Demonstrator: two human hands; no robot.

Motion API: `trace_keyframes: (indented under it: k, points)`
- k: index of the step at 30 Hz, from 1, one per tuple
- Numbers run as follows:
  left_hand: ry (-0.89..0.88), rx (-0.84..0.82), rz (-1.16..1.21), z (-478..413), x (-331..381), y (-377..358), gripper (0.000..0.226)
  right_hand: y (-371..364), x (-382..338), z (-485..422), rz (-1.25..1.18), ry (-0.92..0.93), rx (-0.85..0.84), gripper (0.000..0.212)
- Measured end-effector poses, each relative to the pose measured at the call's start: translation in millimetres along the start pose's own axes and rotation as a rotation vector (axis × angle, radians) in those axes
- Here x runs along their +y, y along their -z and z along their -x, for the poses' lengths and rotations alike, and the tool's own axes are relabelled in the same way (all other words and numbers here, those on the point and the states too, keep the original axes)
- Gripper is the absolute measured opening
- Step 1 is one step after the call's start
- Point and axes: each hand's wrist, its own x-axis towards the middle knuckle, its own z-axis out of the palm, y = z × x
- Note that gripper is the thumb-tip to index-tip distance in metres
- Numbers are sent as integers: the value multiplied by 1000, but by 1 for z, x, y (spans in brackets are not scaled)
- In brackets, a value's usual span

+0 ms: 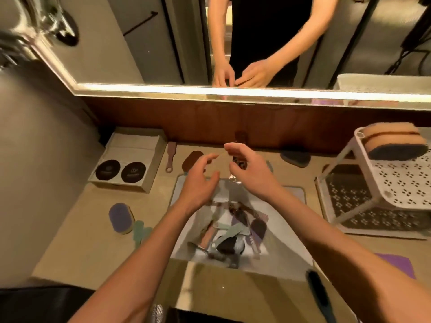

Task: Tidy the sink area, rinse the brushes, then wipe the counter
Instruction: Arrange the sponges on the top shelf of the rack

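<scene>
- Brushes [233,231] piled in sink [282,220], centre of desk [81,241].
- Left hand [198,183] above sink's far-left edge, fingers spread, holding nothing.
- Right hand [251,170] just right of it, fingers loosely curved and apart, nothing gripped.
- Brown brush [192,160] and pink brush [171,157] on desk, far left of sink.
- Purple sponge [121,217] near left.
- White rack [408,180] at right, orange sponge [394,141] on top.
- Dark brush [319,292] near right.

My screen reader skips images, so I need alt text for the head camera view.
The left hand and right hand hover open above a sink piled with brushes. A purple sponge lies on the counter left of it; a white rack stands to the right.
</scene>
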Motion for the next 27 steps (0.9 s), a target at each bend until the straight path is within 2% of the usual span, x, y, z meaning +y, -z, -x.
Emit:
trace_keyframes:
  k: [9, 12, 17, 18, 21, 24, 27]
  points:
    - [253, 100, 125, 31, -117, 82, 43, -139, -20, -32, -12, -42, -214, 44]
    - [333, 139, 33, 37, -153, 99, 42, -176, -22, -42, -9, -67, -279, 42]
    - [479, 221, 70, 45, -207, 128, 38, -240, -22, -55, 2, -126, -347, 42]
    - [507, 229, -14, 45, -215, 134, 37, -252, -23, -57, 0, -163, -364, 42]
    - [559, 142, -286, 46, -242, 144, 45, -282, -23, -60, 7, -147, -398, 40]
    - [644, 31, -243, 50, -262, 150, 48, -307, -18, -64, 41, -107, -420, 40]
    - [653, 5, -248, 52, -274, 150, 49, -323, -13, -68, 30, -99, -416, 40]
